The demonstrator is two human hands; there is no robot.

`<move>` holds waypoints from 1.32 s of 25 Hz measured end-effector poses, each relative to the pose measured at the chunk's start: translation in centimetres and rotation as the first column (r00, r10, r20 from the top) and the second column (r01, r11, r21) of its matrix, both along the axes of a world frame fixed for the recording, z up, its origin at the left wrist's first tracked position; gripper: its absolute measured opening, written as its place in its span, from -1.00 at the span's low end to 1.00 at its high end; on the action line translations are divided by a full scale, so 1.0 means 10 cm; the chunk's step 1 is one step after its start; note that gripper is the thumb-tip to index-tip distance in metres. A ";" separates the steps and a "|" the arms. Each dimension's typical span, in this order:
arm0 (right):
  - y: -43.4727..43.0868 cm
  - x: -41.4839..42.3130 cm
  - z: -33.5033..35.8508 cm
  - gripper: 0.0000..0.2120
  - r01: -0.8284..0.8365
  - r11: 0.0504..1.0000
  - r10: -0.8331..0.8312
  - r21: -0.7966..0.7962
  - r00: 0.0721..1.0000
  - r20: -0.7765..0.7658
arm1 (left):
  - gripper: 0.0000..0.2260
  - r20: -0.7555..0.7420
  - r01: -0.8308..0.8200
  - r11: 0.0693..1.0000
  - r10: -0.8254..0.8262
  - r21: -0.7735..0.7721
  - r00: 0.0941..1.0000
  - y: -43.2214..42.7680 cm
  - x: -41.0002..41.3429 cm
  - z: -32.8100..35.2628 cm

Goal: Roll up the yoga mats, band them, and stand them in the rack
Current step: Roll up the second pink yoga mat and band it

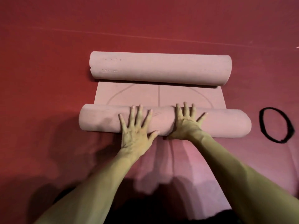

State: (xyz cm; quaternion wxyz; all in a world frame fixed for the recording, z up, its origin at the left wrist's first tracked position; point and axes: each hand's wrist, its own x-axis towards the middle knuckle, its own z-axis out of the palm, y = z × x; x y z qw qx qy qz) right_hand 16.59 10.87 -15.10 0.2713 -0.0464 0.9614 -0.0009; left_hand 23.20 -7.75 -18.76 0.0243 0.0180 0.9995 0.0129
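A pink yoga mat lies on the red floor, rolled from both ends. The near roll [226,123] lies crosswise in front of me. The far roll [160,67] lies parallel behind it. A short flat stretch of mat [139,94] with printed lines joins them. My left hand [135,125] presses flat on the near roll with fingers spread. My right hand [187,120] presses beside it, fingers straight over the roll's top. A black elastic band [262,125] lies in a loop on the floor, right of the near roll.
Red floor matting [48,46] surrounds the mat on all sides. A pale seam line [113,33] crosses the floor behind the far roll. A lighter pink patch of floor [186,167] lies between my forearms. No rack is in view.
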 end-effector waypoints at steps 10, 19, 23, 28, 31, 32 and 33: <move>0.46 0.12 -0.24 -0.06 -0.214 0.971 0.155 -0.112 0.908 -0.388 | -0.27 0.087 -0.035 0.999 0.033 0.011 0.996 -0.02 -0.33 0.06; 0.41 -0.06 -0.27 0.00 -0.127 0.991 0.093 -0.052 0.897 -0.432 | -0.30 0.255 -0.077 0.994 0.055 0.076 0.965 0.01 -0.69 0.29; 0.38 -0.20 -0.25 0.03 -0.113 0.990 0.076 -0.081 0.928 -0.366 | -0.22 0.112 -0.039 0.999 0.038 0.004 0.993 0.11 -0.42 0.12; 0.37 -0.09 -0.35 -0.06 -0.052 0.995 0.001 -0.088 0.865 -0.502 | -0.27 0.245 -0.082 0.994 0.062 0.073 0.968 0.07 -0.85 0.27; 0.39 -0.33 -0.32 -0.06 -0.075 0.988 0.008 -0.137 0.900 -0.435 | -0.28 0.197 -0.055 0.998 0.049 0.027 0.979 0.06 -0.98 0.26; 0.40 -0.43 -0.29 -0.05 -0.072 0.986 0.003 -0.148 0.907 -0.421 | -0.27 0.123 -0.006 1.000 0.009 -0.019 0.992 0.02 -0.99 0.25; 0.41 -0.52 -0.27 -0.04 -0.071 0.984 -0.001 -0.161 0.911 -0.412 | -0.25 0.046 0.066 0.994 -0.062 -0.083 0.997 -0.05 -1.00 0.23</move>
